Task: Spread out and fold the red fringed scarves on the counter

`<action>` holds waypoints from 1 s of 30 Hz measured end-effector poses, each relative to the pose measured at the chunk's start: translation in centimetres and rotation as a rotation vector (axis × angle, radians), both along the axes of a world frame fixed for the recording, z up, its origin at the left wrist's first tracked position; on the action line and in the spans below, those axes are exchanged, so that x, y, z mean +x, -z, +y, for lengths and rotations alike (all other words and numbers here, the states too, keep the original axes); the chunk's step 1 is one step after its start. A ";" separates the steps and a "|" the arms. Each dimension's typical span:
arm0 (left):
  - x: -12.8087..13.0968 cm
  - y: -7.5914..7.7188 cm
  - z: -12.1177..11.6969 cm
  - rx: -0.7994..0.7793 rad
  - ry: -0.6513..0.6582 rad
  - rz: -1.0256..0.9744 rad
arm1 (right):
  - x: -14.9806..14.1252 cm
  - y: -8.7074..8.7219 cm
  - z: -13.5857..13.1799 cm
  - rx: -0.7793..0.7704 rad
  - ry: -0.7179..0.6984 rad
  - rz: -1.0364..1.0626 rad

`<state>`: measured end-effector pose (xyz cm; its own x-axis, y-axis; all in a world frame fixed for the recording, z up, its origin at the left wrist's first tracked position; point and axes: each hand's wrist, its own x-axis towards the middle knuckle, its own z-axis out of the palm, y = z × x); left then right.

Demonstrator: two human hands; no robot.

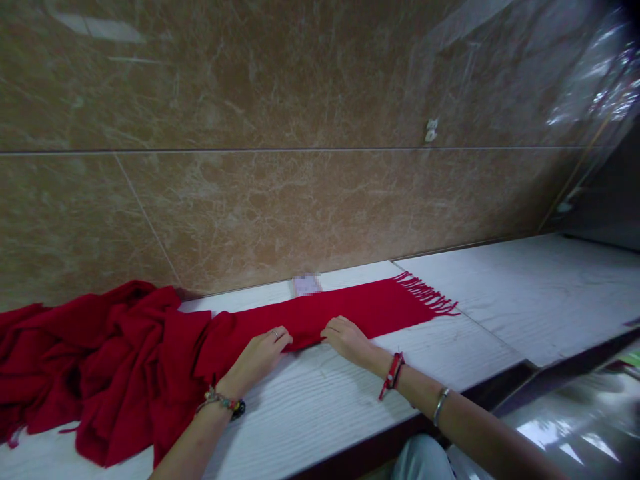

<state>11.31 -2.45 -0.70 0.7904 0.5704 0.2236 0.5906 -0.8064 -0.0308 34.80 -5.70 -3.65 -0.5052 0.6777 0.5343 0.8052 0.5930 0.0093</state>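
A red fringed scarf [350,303] lies along the white wood-grain surface. Its right part is flat and narrow, with the fringe at the right end, while the left part is a loose, crumpled heap. My left hand [260,359] has its fingers closed on the scarf's near edge, close to where the heap begins. A short way to the right, my right hand [349,340] pinches the same edge with fingertips bent over it. Both thumbs are mostly hidden. Beaded and red bracelets and a metal bangle are on my wrists.
Behind the white surface [500,280] rises a brown marbled wall [280,207]. A small pale item [307,285], blurred out, sits between scarf and wall. A dark edge [370,440] runs along the front. At right, glossy transparent plastic [560,427] lies below that edge.
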 end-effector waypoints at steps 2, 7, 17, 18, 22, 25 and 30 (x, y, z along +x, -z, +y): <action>-0.2 0.3 0.2 0.006 0.033 -0.011 | 0.2 0.2 0.1 0.023 -0.016 0.010; -0.3 0.3 0.7 0.041 0.017 -0.021 | 0.4 0.1 0.2 0.047 -0.021 0.022; -0.7 -0.6 0.1 -0.093 -0.003 -0.023 | 0.4 -0.1 -0.3 -0.027 -0.127 0.085; -0.7 -0.6 0.0 -0.114 0.012 -0.032 | 0.4 0.0 -0.4 -0.026 -0.159 0.068; -0.9 -1.0 -0.3 -0.155 0.077 -0.072 | 0.7 0.4 -0.5 -0.010 -0.254 -0.057; -0.4 -1.6 -0.9 -0.172 0.133 -0.101 | 0.8 0.6 -0.6 0.007 -0.271 -0.098; 1.9 -2.5 -1.1 -0.235 0.241 -0.036 | 0.7 0.1 -0.9 0.023 -0.233 -0.122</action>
